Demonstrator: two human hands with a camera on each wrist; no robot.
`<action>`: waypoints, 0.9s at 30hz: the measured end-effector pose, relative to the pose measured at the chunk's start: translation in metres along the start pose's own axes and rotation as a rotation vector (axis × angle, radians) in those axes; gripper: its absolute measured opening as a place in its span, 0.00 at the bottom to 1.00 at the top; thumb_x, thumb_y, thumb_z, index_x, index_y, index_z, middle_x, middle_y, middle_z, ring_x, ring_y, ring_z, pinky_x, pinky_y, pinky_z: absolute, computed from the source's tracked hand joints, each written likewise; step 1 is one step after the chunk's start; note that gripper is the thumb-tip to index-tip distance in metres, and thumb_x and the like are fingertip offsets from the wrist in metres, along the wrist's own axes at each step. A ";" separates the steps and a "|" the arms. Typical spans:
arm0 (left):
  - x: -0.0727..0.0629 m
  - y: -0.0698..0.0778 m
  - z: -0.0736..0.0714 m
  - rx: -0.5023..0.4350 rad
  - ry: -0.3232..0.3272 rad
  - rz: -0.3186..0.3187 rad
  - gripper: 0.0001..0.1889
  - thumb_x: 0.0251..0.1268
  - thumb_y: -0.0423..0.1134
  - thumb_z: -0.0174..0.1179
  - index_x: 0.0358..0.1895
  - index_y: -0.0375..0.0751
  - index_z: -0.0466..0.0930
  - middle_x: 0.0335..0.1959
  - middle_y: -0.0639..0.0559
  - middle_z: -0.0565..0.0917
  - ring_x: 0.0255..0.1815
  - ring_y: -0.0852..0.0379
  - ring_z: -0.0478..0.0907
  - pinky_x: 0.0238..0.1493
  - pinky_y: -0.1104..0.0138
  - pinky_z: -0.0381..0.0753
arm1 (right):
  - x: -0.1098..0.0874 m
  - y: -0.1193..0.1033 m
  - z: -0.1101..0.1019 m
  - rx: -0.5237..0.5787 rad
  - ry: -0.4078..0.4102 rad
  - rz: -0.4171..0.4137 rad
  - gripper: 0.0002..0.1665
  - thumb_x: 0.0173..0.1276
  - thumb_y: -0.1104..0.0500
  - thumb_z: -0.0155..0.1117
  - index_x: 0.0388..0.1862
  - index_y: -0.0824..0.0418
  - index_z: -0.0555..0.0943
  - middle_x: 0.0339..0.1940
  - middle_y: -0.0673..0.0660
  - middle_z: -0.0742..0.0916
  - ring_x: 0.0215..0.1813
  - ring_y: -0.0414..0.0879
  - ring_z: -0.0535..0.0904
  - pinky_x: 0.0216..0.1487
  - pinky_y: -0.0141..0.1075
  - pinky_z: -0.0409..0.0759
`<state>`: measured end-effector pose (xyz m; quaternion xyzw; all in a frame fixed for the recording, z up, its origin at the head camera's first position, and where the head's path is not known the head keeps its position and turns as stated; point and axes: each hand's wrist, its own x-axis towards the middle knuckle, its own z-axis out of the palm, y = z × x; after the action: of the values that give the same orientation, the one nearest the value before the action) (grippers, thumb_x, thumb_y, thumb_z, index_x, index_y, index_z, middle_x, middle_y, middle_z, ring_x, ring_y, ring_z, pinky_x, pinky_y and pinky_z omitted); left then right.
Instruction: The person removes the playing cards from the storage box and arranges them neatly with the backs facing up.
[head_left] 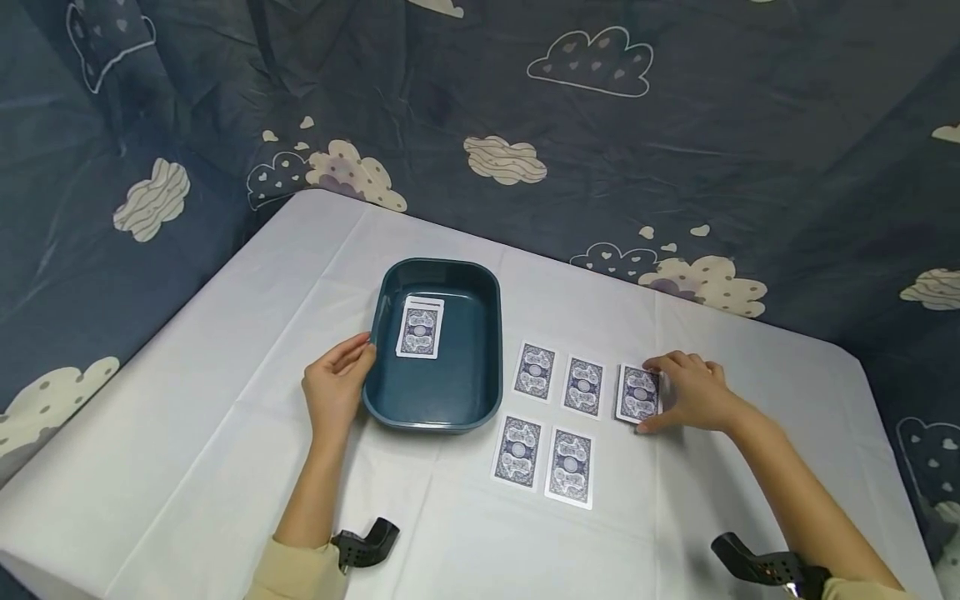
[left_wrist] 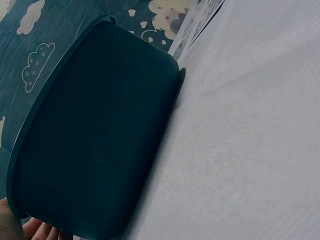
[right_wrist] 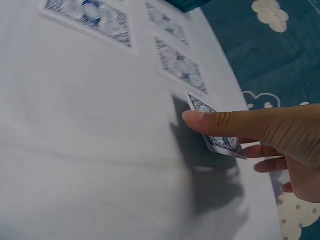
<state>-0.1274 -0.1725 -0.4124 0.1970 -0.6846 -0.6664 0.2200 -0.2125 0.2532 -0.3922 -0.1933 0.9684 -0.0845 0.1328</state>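
Observation:
My left hand (head_left: 339,383) grips the left rim of a dark teal tray (head_left: 468,392), thumb and fingers at its edge. Inside the tray, a few overlapping playing cards (head_left: 420,329) lie back side up. Over at the right, my right hand (head_left: 693,392) holds blue-backed playing cards (head_left: 636,394) between thumb and fingers. In the right wrist view the held cards (right_wrist: 222,142) are tilted and cast a shadow on the cloth; how many there are cannot be told.
Two face-down cards (head_left: 535,371) lie in a far row between tray and right hand, with two more cards (head_left: 517,451) in a nearer row. A white cloth (head_left: 225,400) covers the table. Dark cloud-patterned fabric (head_left: 480,92) hangs behind it.

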 end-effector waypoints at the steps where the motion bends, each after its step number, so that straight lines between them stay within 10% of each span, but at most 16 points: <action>1: 0.000 0.000 0.000 0.000 0.000 -0.002 0.13 0.55 0.29 0.62 0.44 0.27 0.81 0.40 0.33 0.83 0.28 0.75 0.80 0.35 0.80 0.78 | 0.000 0.000 0.003 -0.011 -0.002 0.001 0.58 0.30 0.32 0.76 0.57 0.65 0.72 0.55 0.70 0.74 0.57 0.67 0.64 0.56 0.65 0.52; 27: 0.007 -0.016 0.002 0.000 0.021 -0.003 0.12 0.54 0.32 0.64 0.43 0.31 0.83 0.39 0.35 0.84 0.28 0.74 0.81 0.36 0.79 0.79 | -0.002 -0.004 0.011 -0.026 0.047 0.007 0.63 0.28 0.26 0.72 0.60 0.63 0.71 0.54 0.70 0.75 0.57 0.68 0.64 0.56 0.67 0.51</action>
<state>-0.1343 -0.1754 -0.4286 0.2050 -0.6820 -0.6647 0.2261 -0.2065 0.2491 -0.4010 -0.1897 0.9730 -0.0759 0.1076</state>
